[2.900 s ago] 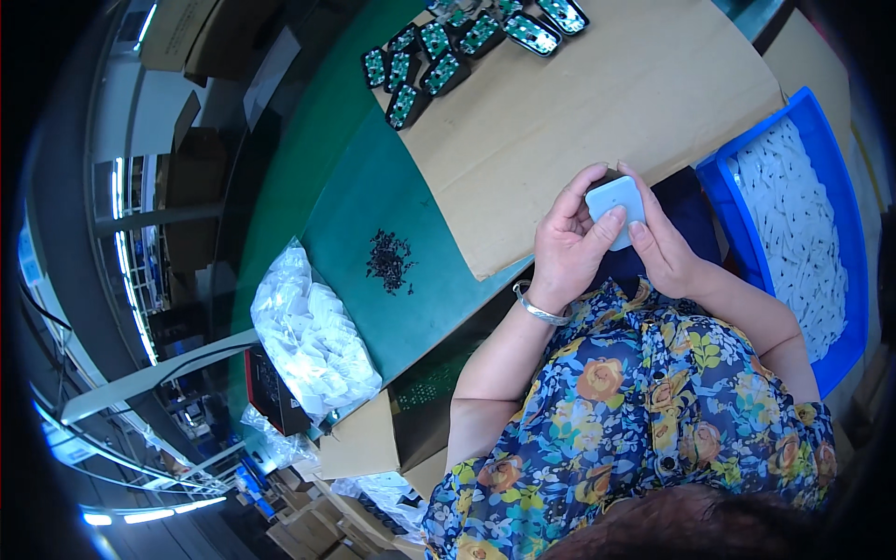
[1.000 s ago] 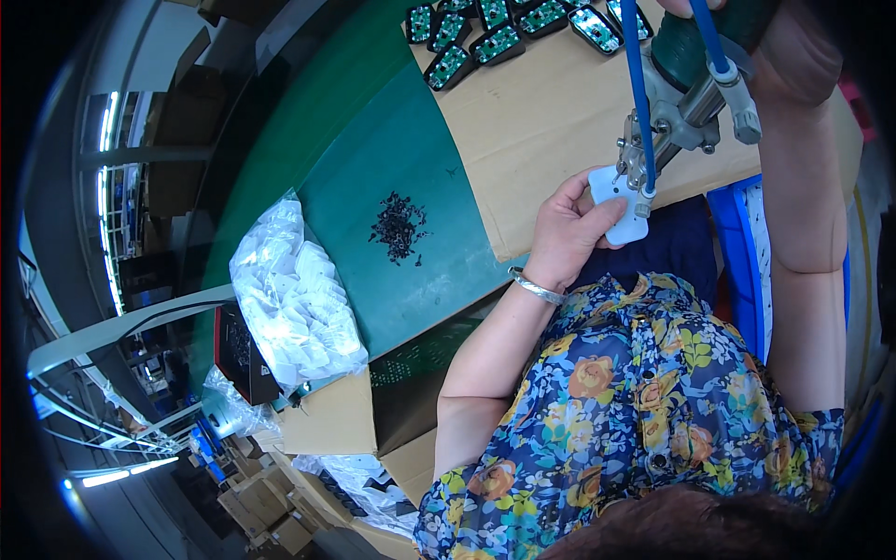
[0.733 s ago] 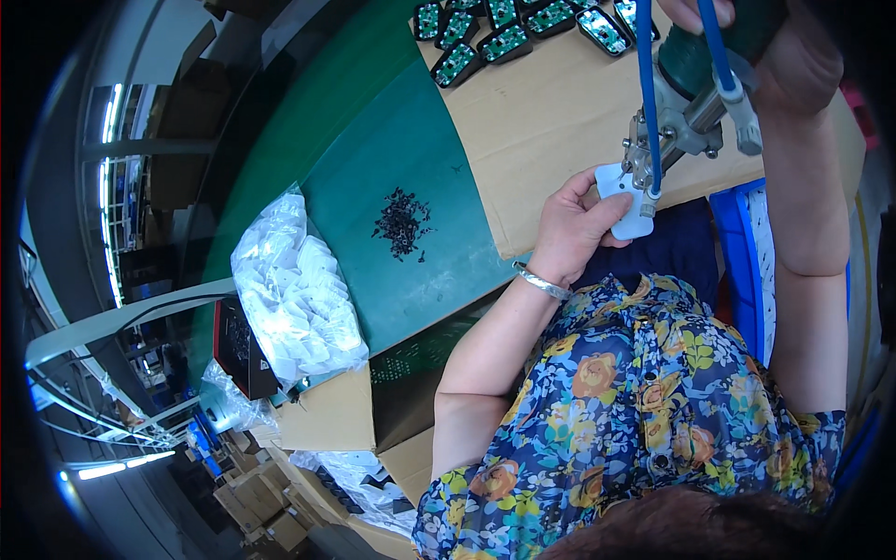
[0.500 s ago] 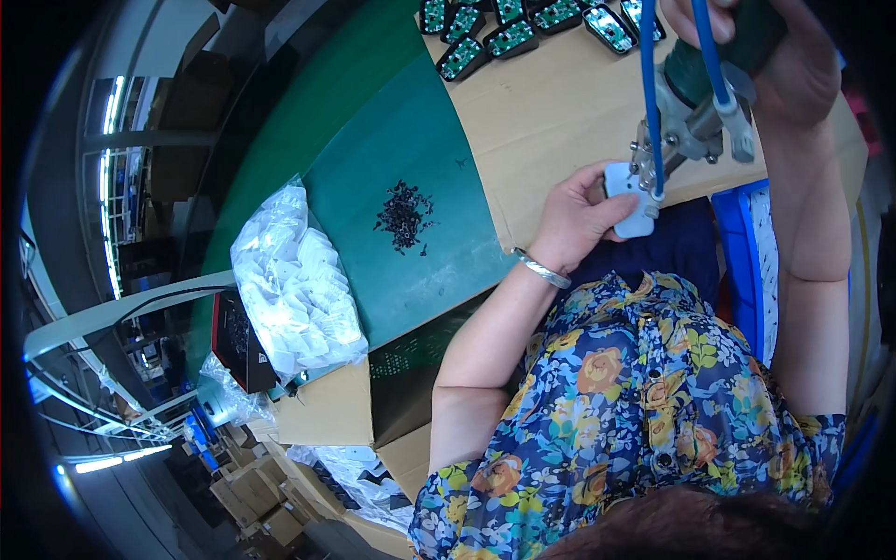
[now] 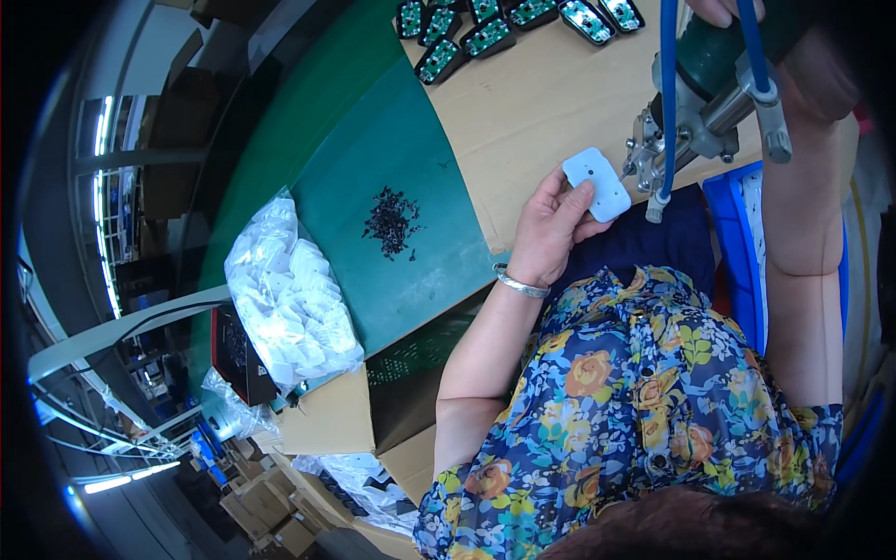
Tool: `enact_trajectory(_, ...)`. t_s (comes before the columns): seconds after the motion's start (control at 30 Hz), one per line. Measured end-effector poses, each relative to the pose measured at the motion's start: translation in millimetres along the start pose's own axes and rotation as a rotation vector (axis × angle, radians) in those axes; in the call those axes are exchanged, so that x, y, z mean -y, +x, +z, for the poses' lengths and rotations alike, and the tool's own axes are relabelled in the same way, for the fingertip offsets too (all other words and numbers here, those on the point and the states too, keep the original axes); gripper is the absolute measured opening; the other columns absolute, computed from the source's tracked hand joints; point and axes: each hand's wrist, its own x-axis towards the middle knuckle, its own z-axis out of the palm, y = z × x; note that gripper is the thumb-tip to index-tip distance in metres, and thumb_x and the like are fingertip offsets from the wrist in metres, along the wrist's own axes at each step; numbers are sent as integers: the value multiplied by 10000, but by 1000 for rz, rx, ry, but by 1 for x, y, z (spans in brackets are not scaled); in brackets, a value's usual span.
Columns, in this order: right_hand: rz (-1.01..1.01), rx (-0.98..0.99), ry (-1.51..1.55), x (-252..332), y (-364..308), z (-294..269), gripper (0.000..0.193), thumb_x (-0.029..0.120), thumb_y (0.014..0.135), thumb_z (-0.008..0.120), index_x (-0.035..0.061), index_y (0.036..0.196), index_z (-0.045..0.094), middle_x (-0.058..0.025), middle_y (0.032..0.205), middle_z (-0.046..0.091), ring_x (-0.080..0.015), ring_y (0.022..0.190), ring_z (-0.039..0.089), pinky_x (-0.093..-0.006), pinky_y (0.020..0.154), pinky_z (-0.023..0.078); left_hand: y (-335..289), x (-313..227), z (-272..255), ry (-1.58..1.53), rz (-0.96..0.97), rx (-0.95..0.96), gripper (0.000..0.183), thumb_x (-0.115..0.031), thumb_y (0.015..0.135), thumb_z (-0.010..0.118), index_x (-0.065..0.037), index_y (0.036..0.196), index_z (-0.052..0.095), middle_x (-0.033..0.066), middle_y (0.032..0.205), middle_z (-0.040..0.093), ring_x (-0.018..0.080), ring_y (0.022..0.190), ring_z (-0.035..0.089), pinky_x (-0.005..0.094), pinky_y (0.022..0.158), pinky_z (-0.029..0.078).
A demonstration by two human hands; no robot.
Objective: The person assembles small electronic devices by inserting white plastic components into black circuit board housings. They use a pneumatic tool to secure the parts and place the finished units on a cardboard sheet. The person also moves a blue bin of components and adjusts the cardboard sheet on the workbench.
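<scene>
While left fingers [image 5: 571, 199] pinch smooth white rounded plate [image 5: 597, 183] | right hand [image 5: 747, 11] grips metal driver [image 5: 695, 103]

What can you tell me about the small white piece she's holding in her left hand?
The white plastic piece is a flat rounded rectangle with small holes in its face. It looks smooth and matte, tilted, held above the cardboard sheet's edge. The left hand pinches its lower end, and the powered screwdriver's tip meets its right side.
</scene>
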Motion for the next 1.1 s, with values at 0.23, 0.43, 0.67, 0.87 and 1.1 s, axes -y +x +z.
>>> enact_trajectory(0.23, -207, -58, 186, -25, -3, 4, 378, 294, 933, 340, -3, 1129, 468, -16, 707, 536, -74, 577, 543, -205, 537, 503, -1, -7, 7, -41, 13, 30, 378, -191, 901, 473, -25, 1233, 398, 109, 1035, 581, 204, 909, 610, 270, 708, 549)
enact_trajectory(0.43, -116, -61, 79, -14, 0, 10, 390, 293, 931, 346, -15, 1143, 457, -20, 708, 537, -77, 558, 532, -211, 526, 496, -2, -8, 5, -72, 30, 29, 363, -175, 904, 464, -14, 1224, 406, 109, 1028, 585, 205, 903, 613, 275, 717, 550)
enact_trajectory(0.67, -83, 10, 10, -20, -5, 3, 391, 279, 928, 363, -29, 1155, 437, -49, 716, 547, -104, 563, 557, -230, 537, 519, 0, -7, 4, -117, 1, 24, 344, -162, 895, 483, -8, 1197, 427, 97, 991, 597, 192, 858, 625, 277, 700, 555)
enact_trajectory(0.87, -82, 54, -85, -8, -14, -9, 395, 267, 925, 377, -42, 1166, 420, -73, 722, 556, -127, 567, 579, -246, 546, 539, 2, -13, 1, 77, 68, -97, 377, -141, 860, 547, -17, 1197, 432, 90, 960, 609, 177, 836, 627, 245, 640, 553)
enact_trajectory(1.1, -108, 8, 13, -9, -19, -7, 397, 295, 911, 400, -31, 1135, 440, -74, 732, 565, -132, 573, 574, -254, 544, 528, -9, 1, -15, 93, 70, -122, 395, -162, 865, 546, -34, 1214, 412, 105, 1021, 587, 190, 859, 620, 247, 650, 550)
